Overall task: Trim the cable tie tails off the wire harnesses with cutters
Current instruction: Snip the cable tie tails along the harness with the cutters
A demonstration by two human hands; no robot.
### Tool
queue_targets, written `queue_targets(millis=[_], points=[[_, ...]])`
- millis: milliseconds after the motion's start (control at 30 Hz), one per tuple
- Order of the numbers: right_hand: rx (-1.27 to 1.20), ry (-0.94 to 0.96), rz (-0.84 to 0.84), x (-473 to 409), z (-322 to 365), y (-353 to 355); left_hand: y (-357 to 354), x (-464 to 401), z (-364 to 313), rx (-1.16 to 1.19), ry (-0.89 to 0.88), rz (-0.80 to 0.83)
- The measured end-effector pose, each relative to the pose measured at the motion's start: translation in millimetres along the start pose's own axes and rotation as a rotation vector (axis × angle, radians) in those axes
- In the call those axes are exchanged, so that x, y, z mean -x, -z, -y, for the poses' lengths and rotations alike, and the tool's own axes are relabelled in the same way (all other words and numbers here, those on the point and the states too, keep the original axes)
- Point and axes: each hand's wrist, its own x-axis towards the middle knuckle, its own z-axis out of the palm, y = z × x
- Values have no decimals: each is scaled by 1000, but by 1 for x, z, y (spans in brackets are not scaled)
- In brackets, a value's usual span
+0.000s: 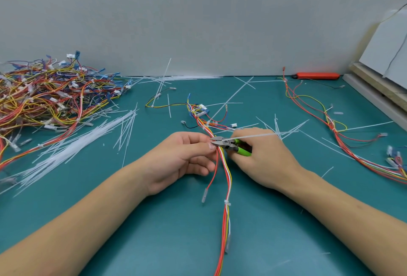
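Teal surface (154,220) carries a wire harness (226,178) at centre. Left hand (180,161) pinches the harness; right hand (262,156) grips green-handled cutters (229,144), blades against its cable tie tail (253,136).

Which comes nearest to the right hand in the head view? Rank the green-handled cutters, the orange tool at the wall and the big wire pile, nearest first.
Measured from the right hand:
1. Green-handled cutters: gripped in that hand, at the harness.
2. Orange tool: far right, against the wall.
3. Big wire pile: far left, beyond the left hand.
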Motion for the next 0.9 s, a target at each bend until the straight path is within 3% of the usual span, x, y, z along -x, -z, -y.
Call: queue_targets(millis=[400, 900], points=[[-12, -94, 70, 3, 0, 3, 0, 1, -1, 7, 5, 0], [-9, 8, -3, 0, -6, -3, 0, -2, 0, 2, -1, -3]])
